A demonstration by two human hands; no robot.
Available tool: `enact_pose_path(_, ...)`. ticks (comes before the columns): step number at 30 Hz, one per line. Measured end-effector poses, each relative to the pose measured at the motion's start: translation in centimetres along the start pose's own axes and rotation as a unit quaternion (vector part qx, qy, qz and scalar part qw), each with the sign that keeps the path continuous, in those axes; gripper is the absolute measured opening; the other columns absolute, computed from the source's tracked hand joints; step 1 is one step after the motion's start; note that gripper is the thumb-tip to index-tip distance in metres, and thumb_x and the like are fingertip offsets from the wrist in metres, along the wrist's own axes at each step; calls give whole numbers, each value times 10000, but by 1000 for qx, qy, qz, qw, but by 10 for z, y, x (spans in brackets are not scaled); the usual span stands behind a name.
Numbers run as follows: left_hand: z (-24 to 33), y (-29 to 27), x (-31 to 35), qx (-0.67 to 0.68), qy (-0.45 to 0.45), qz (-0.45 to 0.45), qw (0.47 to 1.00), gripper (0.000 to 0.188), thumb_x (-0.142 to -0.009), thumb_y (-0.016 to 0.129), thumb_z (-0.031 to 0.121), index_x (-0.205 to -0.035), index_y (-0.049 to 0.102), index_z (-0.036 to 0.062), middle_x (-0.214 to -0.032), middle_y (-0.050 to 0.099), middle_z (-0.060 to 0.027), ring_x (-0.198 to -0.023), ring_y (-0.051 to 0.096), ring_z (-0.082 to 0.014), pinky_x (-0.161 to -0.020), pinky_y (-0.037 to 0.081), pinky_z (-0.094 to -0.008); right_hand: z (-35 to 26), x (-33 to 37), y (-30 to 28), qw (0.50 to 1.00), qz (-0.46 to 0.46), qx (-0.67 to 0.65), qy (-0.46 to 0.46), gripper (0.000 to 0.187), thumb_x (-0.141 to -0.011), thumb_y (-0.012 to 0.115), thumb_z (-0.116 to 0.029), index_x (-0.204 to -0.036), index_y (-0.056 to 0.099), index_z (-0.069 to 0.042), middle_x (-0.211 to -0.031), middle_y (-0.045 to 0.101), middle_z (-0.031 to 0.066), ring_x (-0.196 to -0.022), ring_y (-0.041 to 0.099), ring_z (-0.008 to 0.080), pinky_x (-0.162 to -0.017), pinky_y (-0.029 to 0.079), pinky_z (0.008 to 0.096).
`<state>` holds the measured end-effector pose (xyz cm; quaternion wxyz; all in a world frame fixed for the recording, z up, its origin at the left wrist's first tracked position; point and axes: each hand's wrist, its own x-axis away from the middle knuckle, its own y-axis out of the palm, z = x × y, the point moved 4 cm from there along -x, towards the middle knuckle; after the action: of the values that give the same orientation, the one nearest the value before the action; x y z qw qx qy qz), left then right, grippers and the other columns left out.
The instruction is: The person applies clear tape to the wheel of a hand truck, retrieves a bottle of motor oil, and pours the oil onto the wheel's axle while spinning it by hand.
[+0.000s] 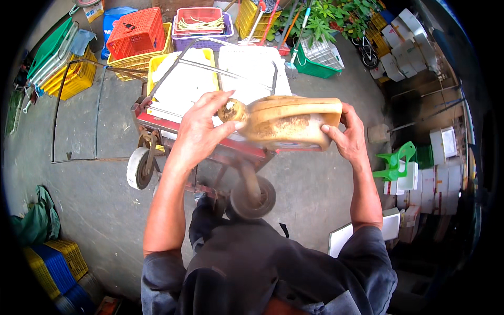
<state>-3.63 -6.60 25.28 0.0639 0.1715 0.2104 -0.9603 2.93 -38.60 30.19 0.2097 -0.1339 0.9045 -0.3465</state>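
While the right hand (pixel 350 137) grasps the base of the jug (pixel 294 118), the left hand (pixel 202 126) pinches its cap (pixel 232 111) between thumb and finger. Held sideways in the air, the jug is above the near edge of the red cart (pixel 170 126). On the cart sits a yellow tub (pixel 154 68); right of the cart stands a green stool (pixel 394 164).
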Motion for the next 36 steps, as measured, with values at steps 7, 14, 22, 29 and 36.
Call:
enact_pose_path(7, 15, 42, 8, -74, -14, -113, 991, 463, -792, 739, 189, -1188, 635, -26, -989, 649, -181, -865, 640, -268, -768, 496, -356, 15, 41, -28, 999, 10, 38, -5, 485, -783, 761, -165, -1197, 574, 4, -1076, 649, 124, -1012, 636, 235, -925, 488, 359)
enact_pose_path(14, -19, 95, 31, -133, -189, -102, 968, 527, -815, 684, 445, -909, 691, -74, -795, 668, -263, -798, 670, -397, -744, 508, -450, 6, 68, -24, 986, -63, 149, -39, 609, -750, 745, -126, -1314, 547, -14, -955, 611, 126, -872, 603, 250, -807, 491, 358)
enact_pose_path(22, -63, 135, 52, -195, -306, -163, 918, 711, -839, 543, 600, -916, 710, -87, -910, 673, -310, -950, 665, -412, -855, 512, -473, 20, 89, -1, 968, -83, 184, -148, 684, -685, 761, -93, -1333, 548, -36, -837, 560, 112, -787, 548, 278, -732, 484, 393)
enact_pose_path(29, -61, 131, 62, -18, -155, -160, 975, 615, -843, 628, 498, -1118, 644, -52, -1047, 650, -294, -1006, 639, -397, -871, 502, -439, 31, 92, 2, 973, -70, 183, -123, 675, -686, 758, -93, -1327, 556, -39, -815, 535, 111, -774, 539, 278, -727, 481, 387)
enact_pose_path(36, -74, 138, 54, -63, -190, -220, 955, 526, -861, 607, 477, -1022, 693, -16, -939, 668, -275, -926, 642, -413, -819, 491, -458, 33, 95, 3, 971, -78, 189, -127, 677, -679, 763, -85, -1326, 567, -60, -810, 533, 105, -769, 539, 274, -720, 482, 383)
